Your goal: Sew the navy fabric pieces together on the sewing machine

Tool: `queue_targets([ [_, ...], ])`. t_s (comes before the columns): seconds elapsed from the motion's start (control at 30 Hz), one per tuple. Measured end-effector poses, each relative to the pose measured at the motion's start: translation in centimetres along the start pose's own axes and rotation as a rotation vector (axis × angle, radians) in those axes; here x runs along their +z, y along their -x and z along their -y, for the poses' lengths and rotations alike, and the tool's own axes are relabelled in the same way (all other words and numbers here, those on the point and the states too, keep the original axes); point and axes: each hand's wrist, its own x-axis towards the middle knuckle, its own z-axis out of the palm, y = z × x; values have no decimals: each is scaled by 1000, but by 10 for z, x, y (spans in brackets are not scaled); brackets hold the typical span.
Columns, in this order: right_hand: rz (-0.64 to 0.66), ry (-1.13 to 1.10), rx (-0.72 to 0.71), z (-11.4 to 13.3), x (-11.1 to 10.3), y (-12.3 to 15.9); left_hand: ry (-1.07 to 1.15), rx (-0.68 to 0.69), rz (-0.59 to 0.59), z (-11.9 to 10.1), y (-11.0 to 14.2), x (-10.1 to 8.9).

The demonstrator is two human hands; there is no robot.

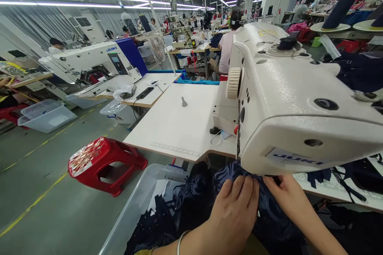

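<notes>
Dark navy fabric [266, 211] is bunched in my lap, below the head of a white JUKI sewing machine [299, 99]. My left hand [236, 207], a bangle at its wrist, curls its fingers over the cloth from above. Close by, my right hand [284, 193] grips the same cloth between thumb and fingers, its fingertips partly hidden under the machine head. More navy strips and pieces [155, 223] lie in a clear plastic bin [131, 207] to the left of my lap.
A white sewing table [182, 123] with a printed ruler holds a small grey metal piece [184, 101]. To the left stand a red stool [110, 163] and another JUKI machine [89, 61]. Scissors [350, 189] lie on the right. A person in pink [226, 50] sits ahead.
</notes>
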Motion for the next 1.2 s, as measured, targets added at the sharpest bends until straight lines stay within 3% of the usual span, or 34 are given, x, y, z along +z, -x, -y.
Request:
queue_targets([
  [0.87, 4, 66, -35, 0, 0, -1, 31, -9, 16, 2, -2, 2],
  [1.1, -5, -3, 52, 0, 8, -3, 53, -51, -126, 7, -3, 7],
  [1.2, -14, -139, -5, 2, 8, -4, 83, -53, -161, 9, -2, 11],
])
